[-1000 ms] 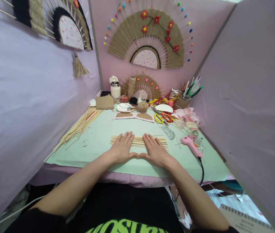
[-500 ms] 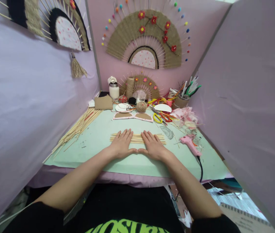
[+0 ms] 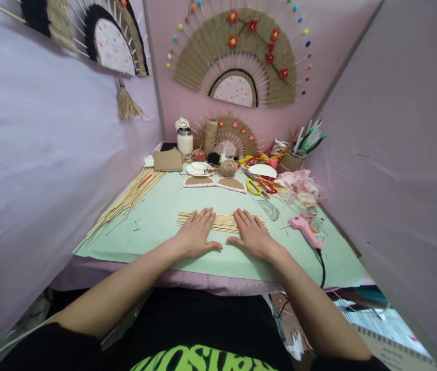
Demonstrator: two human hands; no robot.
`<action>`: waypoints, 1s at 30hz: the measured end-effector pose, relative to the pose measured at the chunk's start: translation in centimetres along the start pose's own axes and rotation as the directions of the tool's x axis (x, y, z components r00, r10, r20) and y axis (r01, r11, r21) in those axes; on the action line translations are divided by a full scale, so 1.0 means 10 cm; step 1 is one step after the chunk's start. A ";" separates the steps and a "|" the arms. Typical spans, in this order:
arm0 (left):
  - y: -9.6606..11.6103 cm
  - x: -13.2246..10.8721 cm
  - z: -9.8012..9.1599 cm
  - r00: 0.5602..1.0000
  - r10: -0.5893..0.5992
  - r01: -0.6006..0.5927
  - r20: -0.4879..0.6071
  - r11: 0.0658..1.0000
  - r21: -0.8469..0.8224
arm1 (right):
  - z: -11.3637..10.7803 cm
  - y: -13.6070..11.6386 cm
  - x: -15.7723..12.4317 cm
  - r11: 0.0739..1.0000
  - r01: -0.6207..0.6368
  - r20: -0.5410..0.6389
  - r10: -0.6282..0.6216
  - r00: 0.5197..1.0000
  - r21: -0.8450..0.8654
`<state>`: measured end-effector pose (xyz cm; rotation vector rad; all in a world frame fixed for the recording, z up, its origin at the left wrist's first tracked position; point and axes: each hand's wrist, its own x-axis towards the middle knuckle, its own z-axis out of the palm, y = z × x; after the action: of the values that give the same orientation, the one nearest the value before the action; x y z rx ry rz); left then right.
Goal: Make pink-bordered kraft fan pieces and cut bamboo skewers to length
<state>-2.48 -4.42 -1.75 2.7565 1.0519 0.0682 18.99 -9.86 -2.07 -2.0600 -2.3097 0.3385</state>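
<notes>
A flat row of thin bamboo sticks [image 3: 224, 222] lies across the pale green mat [image 3: 152, 226] in front of me. My left hand [image 3: 196, 234] rests palm down on the left part of the row, fingers stretched out and together. My right hand [image 3: 252, 236] lies flat on the right part in the same way. A small gap separates the two thumbs. Neither hand holds anything.
A long bundle of sticks [image 3: 127, 198] runs along the mat's left edge. A pink glue gun [image 3: 305, 231] lies right of my right hand, its cord dropping over the front edge. Scissors [image 3: 259, 185], a twine ball [image 3: 228, 167], cardboard half-discs [image 3: 214, 182] and a pen cup [image 3: 291, 161] crowd the back.
My two hands have drawn slightly apart along the sticks, so the thumbs no longer touch. The view has shifted a little.
</notes>
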 end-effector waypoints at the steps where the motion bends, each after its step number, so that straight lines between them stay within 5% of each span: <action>1: 0.00 0.01 -0.02 1.000 -0.010 0.010 0.008 1.000 0.004 | 0.00 -0.01 0.00 1.000 -0.006 0.000 0.006 1.000 -0.002; 22: 0.04 -0.06 -0.05 0.993 -0.084 0.080 0.079 0.995 0.060 | -0.03 -0.10 -0.09 0.999 0.032 0.016 -0.032 0.999 -0.015; 30: 0.04 -0.07 -0.02 0.997 -0.071 0.070 0.015 0.996 0.061 | -0.02 -0.07 -0.11 0.998 0.064 -0.020 -0.064 0.998 0.006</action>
<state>-2.76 -5.12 -1.47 2.7649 1.1638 0.0035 18.44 -10.97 -1.58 -1.9715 -2.3539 0.3216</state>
